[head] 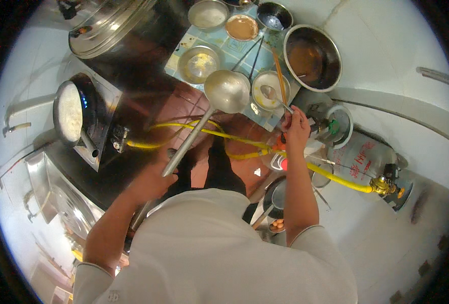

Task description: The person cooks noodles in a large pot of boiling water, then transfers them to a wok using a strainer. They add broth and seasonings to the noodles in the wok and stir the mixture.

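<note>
My left hand point(152, 182) is closed round the long handle of a large metal ladle point(227, 91), whose bowl is over the near edge of the tiled-pattern tabletop point(232, 53). In my right hand point(297, 123) is a metal spoon point(269, 92), its bowl over a white bowl point(271, 78) with yellow residue. Wooden chopsticks point(279, 74) lean across that bowl's right side; whether my right hand also touches them, I cannot tell. A round metal pan point(199, 64) with yellow bits stands left of the ladle. At the left, a wok point(69, 112) with pale contents sits on a gas burner.
A deep metal pot point(312, 57) with brown liquid stands back right. Behind are a bowl of brown powder point(242, 27) and a black pan point(274, 17). Yellow gas hoses point(224, 133) cross low before me, one reaching a gas cylinder point(365, 159). A large steamer point(106, 26) is back left.
</note>
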The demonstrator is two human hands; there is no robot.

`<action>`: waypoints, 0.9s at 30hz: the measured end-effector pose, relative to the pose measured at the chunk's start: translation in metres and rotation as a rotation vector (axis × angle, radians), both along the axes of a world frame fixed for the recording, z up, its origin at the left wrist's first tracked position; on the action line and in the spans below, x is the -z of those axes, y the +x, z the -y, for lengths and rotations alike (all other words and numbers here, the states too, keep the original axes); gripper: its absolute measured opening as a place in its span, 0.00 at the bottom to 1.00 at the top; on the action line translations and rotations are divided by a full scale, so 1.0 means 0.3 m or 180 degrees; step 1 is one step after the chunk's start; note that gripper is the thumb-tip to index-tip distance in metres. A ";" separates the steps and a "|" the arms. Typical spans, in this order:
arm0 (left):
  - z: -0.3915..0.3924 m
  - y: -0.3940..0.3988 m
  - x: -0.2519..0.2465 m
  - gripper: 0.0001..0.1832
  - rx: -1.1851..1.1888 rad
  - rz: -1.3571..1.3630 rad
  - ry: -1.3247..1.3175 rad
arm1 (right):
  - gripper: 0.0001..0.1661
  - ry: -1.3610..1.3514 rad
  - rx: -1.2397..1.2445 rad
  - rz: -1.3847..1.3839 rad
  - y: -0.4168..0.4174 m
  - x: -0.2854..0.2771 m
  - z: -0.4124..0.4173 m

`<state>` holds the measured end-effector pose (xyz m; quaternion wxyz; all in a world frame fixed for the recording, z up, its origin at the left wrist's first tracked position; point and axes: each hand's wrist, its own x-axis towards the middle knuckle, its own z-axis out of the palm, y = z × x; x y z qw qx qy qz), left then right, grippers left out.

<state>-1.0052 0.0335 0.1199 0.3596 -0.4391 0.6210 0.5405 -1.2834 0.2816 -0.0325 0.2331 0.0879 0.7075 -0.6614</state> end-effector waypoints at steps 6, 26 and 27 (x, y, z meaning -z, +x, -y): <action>0.076 0.120 -0.129 0.13 -0.0456 0.0107 0.0217 | 0.15 0.0199 -0.0171 0.1069 0.141 0.115 -0.018; 0.473 0.656 -0.009 0.32 -0.3335 -0.2549 -0.0753 | 0.04 0.0512 -0.4306 -0.0268 1.159 -0.607 1.140; 0.451 0.729 0.026 0.34 -0.3071 -0.2596 -0.1100 | 0.07 0.0737 -0.4325 -0.0371 1.165 -0.578 1.185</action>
